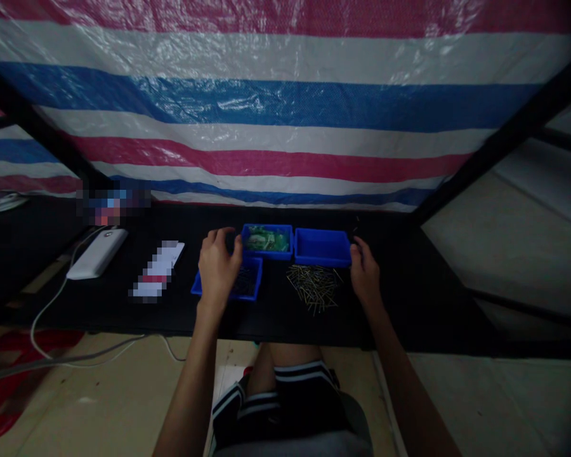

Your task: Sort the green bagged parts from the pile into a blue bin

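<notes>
My left hand (219, 261) is over the left end of the lower blue tray (258, 279), which holds dark small pieces. Its thumb and fingers are apart, near the left edge of a second blue tray (292, 242) with green items (266, 239) inside. My right hand (364, 268) is at the right end of a third blue tray (321, 247) that shows a bare floor. Its thumb and index finger are close together at the tray's corner; whether they grip it is too dark to tell. Below that tray lies a loose pile of thin metal nails or pins (314, 285).
On the black table (276, 320) at the left are a white power bank (98, 254) with a cable and a blurred phone (159, 270). A striped sheet (266, 101) hangs behind. Small bits (356, 223) lie past the right tray.
</notes>
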A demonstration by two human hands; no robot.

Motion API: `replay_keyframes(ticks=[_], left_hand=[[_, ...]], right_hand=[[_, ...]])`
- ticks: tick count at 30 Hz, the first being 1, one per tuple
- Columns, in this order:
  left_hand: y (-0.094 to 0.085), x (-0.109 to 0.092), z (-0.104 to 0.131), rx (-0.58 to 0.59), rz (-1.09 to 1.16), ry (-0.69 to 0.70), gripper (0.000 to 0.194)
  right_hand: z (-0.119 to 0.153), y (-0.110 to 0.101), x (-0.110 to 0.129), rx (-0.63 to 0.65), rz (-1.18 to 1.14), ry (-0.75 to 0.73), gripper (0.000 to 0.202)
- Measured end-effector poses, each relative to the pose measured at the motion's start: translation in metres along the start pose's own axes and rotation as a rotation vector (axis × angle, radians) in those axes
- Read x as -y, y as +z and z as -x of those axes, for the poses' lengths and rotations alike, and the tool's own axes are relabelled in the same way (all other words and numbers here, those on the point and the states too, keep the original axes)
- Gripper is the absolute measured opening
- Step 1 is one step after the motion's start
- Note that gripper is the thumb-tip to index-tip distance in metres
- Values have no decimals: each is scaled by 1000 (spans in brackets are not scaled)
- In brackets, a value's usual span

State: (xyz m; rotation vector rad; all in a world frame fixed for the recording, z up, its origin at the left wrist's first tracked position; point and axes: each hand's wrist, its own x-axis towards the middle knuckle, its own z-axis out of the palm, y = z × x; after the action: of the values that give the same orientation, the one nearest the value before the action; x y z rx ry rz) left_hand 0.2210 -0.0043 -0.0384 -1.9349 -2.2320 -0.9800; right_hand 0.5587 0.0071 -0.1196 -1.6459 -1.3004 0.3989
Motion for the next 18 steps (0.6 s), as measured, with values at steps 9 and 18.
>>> replay_keyframes(ticks=[9,18], left_hand=[[-5,31,-36,469,-168,-132,45],[-13,94,30,90,77,-200,62]], right_hand=[[-2,0,-6,8,-13,46,65],[-3,1,-14,-13,-65,42,65]])
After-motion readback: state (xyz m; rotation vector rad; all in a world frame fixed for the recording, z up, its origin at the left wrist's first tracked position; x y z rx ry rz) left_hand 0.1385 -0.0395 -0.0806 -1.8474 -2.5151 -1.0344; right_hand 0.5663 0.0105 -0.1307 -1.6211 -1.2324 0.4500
